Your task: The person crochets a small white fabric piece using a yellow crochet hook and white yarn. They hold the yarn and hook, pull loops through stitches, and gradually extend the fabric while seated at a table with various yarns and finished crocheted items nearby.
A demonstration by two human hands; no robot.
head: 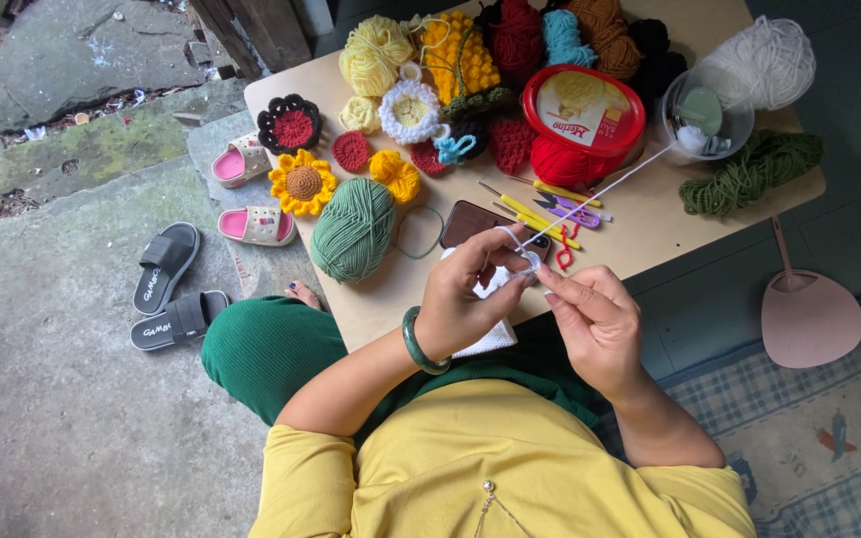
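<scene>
The person is sitting at a low wooden worktop (650,224), working a small piece of white crochet (495,284) just above its near edge. The left hand (460,299), with a green bangle (417,344) on the wrist, is closing its grip narrowly on the white piece, the fingers pinching it so the stitches are staying taut and facing up. The right hand (595,319) is meeting it from the other side, fingertips pressed together at the work; it is probably pinching a hook or the strand, but the tool itself is too small to make out.

A white yarn strand (610,189) is running tight from the hands up to a clear plastic tub (705,125), which is keeping the feeding ball from rolling away. Loose white yarn (764,60) is lying just behind it.

A dark phone (475,221) is lying beside the hands, perhaps for reference. Yellow crochet hooks and small scissors (550,204) are lying within easy reach of the right hand. A green yarn ball (353,229) is sitting to the left, near a crocheted sunflower (302,182). A red-lidded tub (582,110) is resting on red yarn further back, among more coloured balls. A pink hand fan (809,314) is lying on the floor mat, and sandals (166,289) are sitting on the stone.
</scene>
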